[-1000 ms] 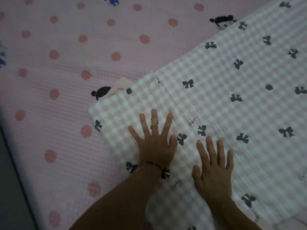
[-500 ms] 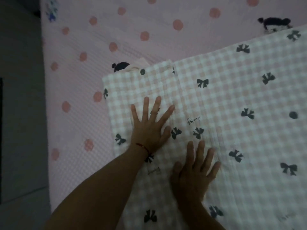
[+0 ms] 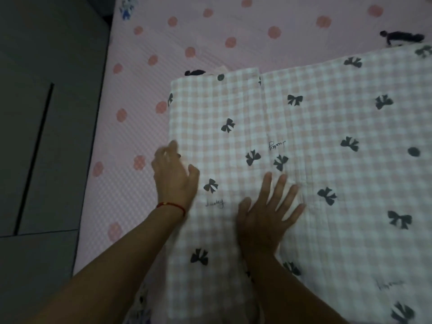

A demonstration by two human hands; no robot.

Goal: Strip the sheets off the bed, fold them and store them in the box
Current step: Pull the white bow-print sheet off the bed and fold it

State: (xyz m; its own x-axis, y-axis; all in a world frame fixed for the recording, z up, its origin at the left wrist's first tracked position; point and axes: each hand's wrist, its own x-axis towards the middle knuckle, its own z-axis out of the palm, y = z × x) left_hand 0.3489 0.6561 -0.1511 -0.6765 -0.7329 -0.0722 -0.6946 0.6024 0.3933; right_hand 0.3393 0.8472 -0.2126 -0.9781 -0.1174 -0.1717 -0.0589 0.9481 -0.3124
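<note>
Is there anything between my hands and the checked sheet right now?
Nothing visible. The right hand lies flat on the checked sheet, fingers spread. The left hand is at the sheet's left edge, over the pink dotted bedcover; blur hides whether it grips.

Folded sheet (image 3: 327,160) lying on the bed (image 3: 198,38), over its near right part, left edge well in from the bed's left edge. Right hand (image 3: 268,216) flat on the sheet toward its near side; left hand (image 3: 174,174) at the sheet's left edge, partly over it. Floor (image 3: 46,136) left of the bed.
</note>
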